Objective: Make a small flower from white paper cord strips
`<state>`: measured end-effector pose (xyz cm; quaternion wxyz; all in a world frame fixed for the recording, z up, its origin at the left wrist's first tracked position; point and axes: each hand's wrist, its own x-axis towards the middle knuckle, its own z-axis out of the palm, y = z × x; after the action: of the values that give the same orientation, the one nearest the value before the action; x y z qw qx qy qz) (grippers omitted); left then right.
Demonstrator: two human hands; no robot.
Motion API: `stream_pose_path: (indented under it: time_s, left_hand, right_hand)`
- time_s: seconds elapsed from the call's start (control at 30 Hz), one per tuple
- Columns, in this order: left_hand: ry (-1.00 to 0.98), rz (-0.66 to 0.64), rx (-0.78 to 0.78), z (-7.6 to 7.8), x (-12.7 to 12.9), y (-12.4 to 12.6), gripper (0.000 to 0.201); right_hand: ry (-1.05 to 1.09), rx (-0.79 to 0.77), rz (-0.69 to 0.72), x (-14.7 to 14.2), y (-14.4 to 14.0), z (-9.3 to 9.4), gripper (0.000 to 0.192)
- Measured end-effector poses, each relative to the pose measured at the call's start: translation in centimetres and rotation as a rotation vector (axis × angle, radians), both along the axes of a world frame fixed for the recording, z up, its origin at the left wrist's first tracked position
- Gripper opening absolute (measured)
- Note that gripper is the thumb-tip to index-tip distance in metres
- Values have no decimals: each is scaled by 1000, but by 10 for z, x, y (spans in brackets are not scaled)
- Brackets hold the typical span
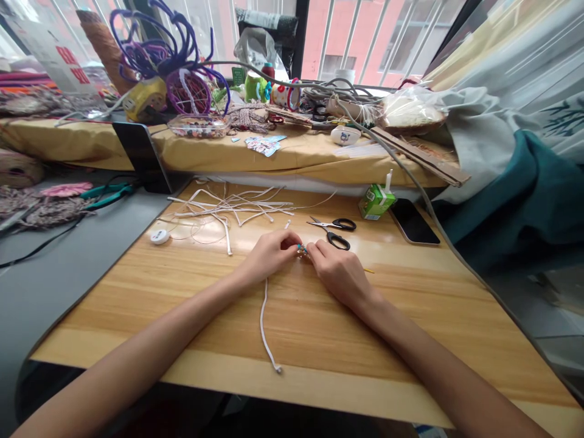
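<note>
Closest to the person, a white cord (262, 319) lies in a loose curve on the wooden table (387, 356), its near end finished in a small knob close to the front edge. Its far end runs up under the left wrist, so I cannot tell whether it joins the work above.

Beyond it, over the middle of the table, the left hand (274, 252) and the right hand (340, 271) meet fingertip to fingertip. Both are closed in a pinch on a small blue piece (301, 248), which sits between them (mostly covered by the fingers, so its full shape is hidden). It looks very light, probably hard and a little slippery, and small enough to roll out of a careless grip; fingertips and thumb at its two ends seem the right hold. The cord should be soft and limp, best taken near whichever end needs guiding.

A thin yellow stick (370, 271) pokes out beside the right hand. Just past the hands lie black-handled scissors (329, 226), partly open. To their left is a loose tangle of white strips (237, 205); to their right, a green drink carton (376, 202) stands beside a phone (415, 221). Farthest back, a cloth-covered ledge (310, 167) carries craft clutter.
</note>
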<state>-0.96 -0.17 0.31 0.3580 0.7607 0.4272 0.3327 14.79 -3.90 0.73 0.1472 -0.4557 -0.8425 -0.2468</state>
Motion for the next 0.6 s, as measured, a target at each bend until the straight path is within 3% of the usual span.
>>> stream_pose_path:
  time_s: [0.33, 0.6]
  left_hand:
    - [-287, 58, -193, -9, 1, 7, 17]
    - [-297, 139, -273, -4, 3, 4, 21]
  right_hand:
    - [-68, 240, 23, -9, -2, 1, 22]
    - [-67, 296, -15, -12, 0, -1, 20]
